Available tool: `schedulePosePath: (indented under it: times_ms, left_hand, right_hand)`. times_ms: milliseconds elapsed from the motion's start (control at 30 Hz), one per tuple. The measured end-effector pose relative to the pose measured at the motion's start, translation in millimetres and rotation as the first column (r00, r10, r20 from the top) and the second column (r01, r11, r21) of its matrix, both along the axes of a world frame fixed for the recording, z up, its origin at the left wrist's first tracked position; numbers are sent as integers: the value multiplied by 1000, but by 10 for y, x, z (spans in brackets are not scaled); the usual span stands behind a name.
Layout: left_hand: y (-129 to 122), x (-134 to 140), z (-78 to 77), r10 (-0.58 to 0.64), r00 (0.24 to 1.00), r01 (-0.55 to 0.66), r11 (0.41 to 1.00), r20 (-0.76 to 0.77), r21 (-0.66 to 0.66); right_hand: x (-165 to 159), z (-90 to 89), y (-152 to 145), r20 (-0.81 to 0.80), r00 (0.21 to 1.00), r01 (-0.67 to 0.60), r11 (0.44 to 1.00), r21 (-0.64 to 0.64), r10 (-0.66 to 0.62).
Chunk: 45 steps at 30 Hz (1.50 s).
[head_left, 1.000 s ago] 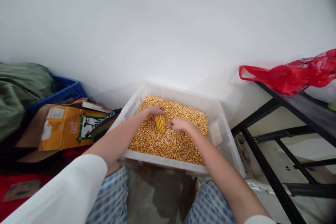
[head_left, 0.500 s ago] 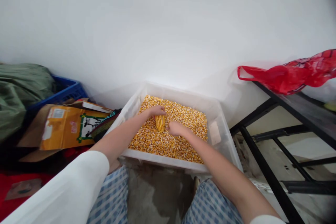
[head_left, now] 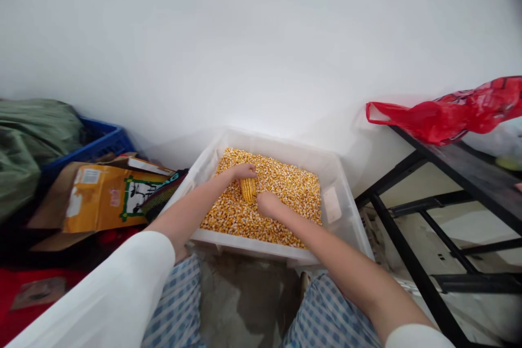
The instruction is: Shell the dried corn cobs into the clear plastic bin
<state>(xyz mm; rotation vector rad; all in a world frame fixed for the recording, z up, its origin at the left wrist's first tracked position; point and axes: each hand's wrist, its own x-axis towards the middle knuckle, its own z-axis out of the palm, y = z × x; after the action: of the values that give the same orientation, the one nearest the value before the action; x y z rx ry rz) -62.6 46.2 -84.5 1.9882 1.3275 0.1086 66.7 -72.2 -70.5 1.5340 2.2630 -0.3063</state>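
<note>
A yellow corn cob (head_left: 248, 190) is held upright over a bed of loose corn kernels (head_left: 285, 179), its lower end close to them. My left hand (head_left: 243, 171) is wrapped round the cob's upper end. Just right of the cob, my right hand (head_left: 267, 204) is closed in a fist against or very near its side. Something thin and dark shows at that fist's left edge, too small to make out. Both hands are inside a translucent plastic bin (head_left: 346, 196) that holds the kernels.
To the left lie an orange printed carton (head_left: 101, 201), a blue crate (head_left: 106, 138) and a green cloth or bag (head_left: 36, 136). A black metal frame (head_left: 403, 239) stands at the right, with a red plastic bag (head_left: 440, 117) on top. A white wall (head_left: 261, 38) rises behind the bin.
My right hand has shifted slightly left, closer to the cob. My left hand keeps hold of the cob in nearly the same place.
</note>
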Motion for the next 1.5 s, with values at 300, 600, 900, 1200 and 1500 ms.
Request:
schedulePosePath:
  times_ms: [300,600,900,1200,1500]
  left_hand:
    - [-20,31,-4,-61,996,68,989,-57,133]
    - [-225,276,133,-232,946,310,856,-228,414]
    - [-203,345,151,-304,926,370,845,-222,387]
    - [38,24,-5,-129,988,145,967,-87,212]
    - [42,41,-18,-133,989,146,962,-71,232]
  right_hand:
    - [-28,46,32,-27,1000,-10,1000,24,11]
    - [195,243,217,-136,990,-44,990,-134,26]
    - [394,270,346,-181,982,-4,959,-285,-50]
    - [382,307,379,-162,986,-43,992,-122,23]
    - [377,303,372,-146,988,-64,994,-90,50]
